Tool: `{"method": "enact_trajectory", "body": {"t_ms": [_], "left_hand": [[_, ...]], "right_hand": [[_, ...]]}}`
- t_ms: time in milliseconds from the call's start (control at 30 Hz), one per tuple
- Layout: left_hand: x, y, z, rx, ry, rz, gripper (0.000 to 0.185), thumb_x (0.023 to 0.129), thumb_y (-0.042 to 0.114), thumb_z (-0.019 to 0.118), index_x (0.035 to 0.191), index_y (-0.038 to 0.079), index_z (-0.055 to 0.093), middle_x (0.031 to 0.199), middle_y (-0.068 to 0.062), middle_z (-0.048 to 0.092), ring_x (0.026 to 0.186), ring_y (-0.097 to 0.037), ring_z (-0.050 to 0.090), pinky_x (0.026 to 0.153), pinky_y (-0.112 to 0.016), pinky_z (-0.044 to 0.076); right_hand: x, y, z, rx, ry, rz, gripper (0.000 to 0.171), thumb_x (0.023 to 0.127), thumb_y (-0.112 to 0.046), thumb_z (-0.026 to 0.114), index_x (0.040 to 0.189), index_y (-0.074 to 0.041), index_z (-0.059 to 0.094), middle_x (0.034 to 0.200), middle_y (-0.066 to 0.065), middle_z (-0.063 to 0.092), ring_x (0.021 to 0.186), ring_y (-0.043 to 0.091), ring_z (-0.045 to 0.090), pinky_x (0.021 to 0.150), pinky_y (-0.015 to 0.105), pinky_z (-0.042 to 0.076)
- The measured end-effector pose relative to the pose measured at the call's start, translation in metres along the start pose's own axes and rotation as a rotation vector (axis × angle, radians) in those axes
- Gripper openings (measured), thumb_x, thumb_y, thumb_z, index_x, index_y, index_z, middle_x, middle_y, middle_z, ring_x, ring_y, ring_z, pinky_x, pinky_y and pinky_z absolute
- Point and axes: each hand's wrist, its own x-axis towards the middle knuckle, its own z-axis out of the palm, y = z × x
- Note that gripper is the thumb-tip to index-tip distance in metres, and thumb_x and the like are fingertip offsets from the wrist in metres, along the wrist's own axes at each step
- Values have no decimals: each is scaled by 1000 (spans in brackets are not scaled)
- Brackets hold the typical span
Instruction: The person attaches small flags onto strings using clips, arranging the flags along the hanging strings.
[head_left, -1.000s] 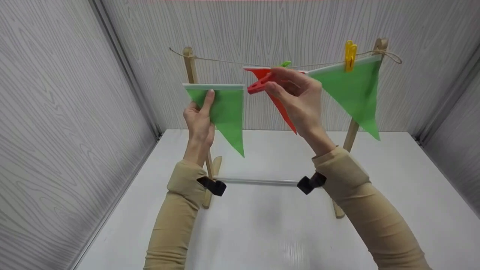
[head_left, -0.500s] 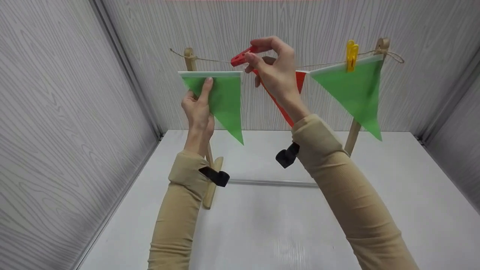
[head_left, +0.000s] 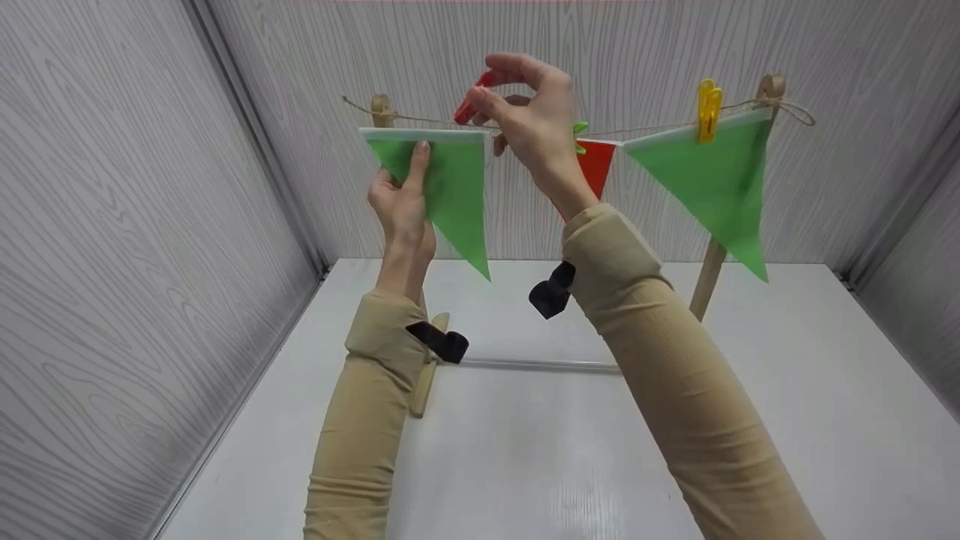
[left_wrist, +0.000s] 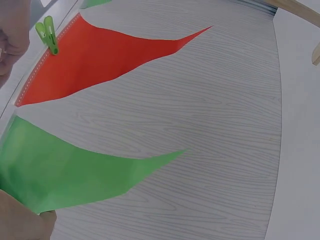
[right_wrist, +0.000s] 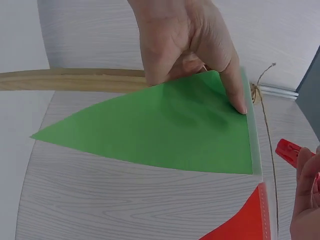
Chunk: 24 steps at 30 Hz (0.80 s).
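Note:
My left hand (head_left: 401,199) pinches a green pennant (head_left: 459,184) near its white top band, thumb in front and fingers behind. The pennant's band lies close to the twine (right_wrist: 268,135), its point hanging down. Above its right corner, my right hand (head_left: 536,109) pinches a red clothespin (head_left: 472,99), whose tip points down toward the twine. A red pennant (left_wrist: 95,57) hangs beside it from a light green clothespin (left_wrist: 48,36); in the head view my right forearm hides part of it. Farther right, a yellow clothespin (head_left: 709,111) holds another green pennant (head_left: 716,180) on the line.
The twine runs between a left wooden post (head_left: 381,111) and a right wooden post (head_left: 709,277). A pale rod (head_left: 540,365) joins the stand low over the white table (head_left: 517,450). Grey wood-patterned panels (head_left: 150,225) enclose the back and sides.
My right hand has moved up and left with the red clothespin, which now tilts more steeply downward. My left hand has raised the green pennant to the twine.

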Motion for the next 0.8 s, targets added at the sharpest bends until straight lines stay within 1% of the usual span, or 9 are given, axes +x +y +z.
{"method": "enact_trajectory", "body": {"t_ms": [167, 300, 400, 433, 533, 600, 667, 733, 800], "left_hand": [[0, 2, 3, -5, -1, -18, 39, 98, 20, 67, 132, 1, 58, 118, -7, 66, 111, -21, 66, 98, -35, 54], [0, 2, 4, -11, -15, -25, 41, 98, 19, 67, 133, 1, 58, 119, -7, 66, 112, -22, 66, 99, -36, 54], [-1, 2, 4, -18, -23, -29, 41, 98, 18, 66, 134, 2, 57, 119, -7, 65, 114, -23, 65, 101, -37, 54], [-1, 2, 5, -20, -25, -30, 41, 98, 18, 66, 135, 2, 57, 119, -7, 65, 115, -23, 65, 101, -37, 54], [-1, 2, 5, -23, -25, -31, 42, 98, 19, 66, 136, 2, 56, 120, -7, 65, 116, -23, 65, 102, -37, 54], [-1, 2, 6, -25, -25, -31, 42, 98, 19, 66, 136, 3, 56, 120, -7, 65, 115, -23, 65, 102, -37, 53], [0, 2, 7, -27, -25, -30, 43, 98, 18, 66, 137, 3, 57, 120, -6, 65, 113, -21, 64, 101, -35, 53], [0, 3, 8, -31, -24, -31, 43, 98, 18, 66, 138, 4, 57, 120, -6, 65, 111, -20, 64, 100, -34, 54], [1, 3, 8, -31, -23, -30, 43, 98, 18, 66, 138, 3, 57, 121, -5, 65, 111, -19, 64, 100, -33, 53]], "right_hand": [[1, 3, 1, 61, 27, 19, 38, 89, -7, 76, 124, 2, 66, 98, 3, 66, 76, 13, 65, 49, 22, 48], [1, 4, 2, 78, 35, 9, 32, 89, -6, 75, 119, 2, 69, 91, 1, 64, 69, 12, 58, 46, 20, 42], [2, 5, 3, 61, 47, -6, 25, 90, -7, 75, 113, 1, 71, 87, 1, 62, 63, 11, 51, 46, 18, 37], [2, 6, 4, 56, 53, -10, 23, 90, -7, 75, 111, 1, 72, 87, 0, 63, 62, 10, 51, 47, 18, 37], [4, 8, 5, 40, 67, -41, 18, 89, -5, 75, 105, 2, 73, 86, -1, 64, 68, 10, 56, 55, 19, 43], [5, 9, 6, 44, 77, -61, 15, 89, -3, 75, 103, 3, 73, 86, -1, 64, 75, 11, 60, 63, 20, 48], [6, 9, 7, 42, 93, -77, 14, 88, -2, 75, 100, 5, 74, 85, -2, 65, 81, 11, 61, 69, 21, 50], [6, 10, 8, 33, 110, -78, 13, 88, -2, 75, 99, 5, 75, 84, -3, 66, 82, 10, 60, 70, 21, 50], [7, 11, 10, 15, 128, -80, 13, 88, -2, 76, 99, 4, 76, 83, -4, 67, 82, 10, 59, 67, 20, 48]]}}
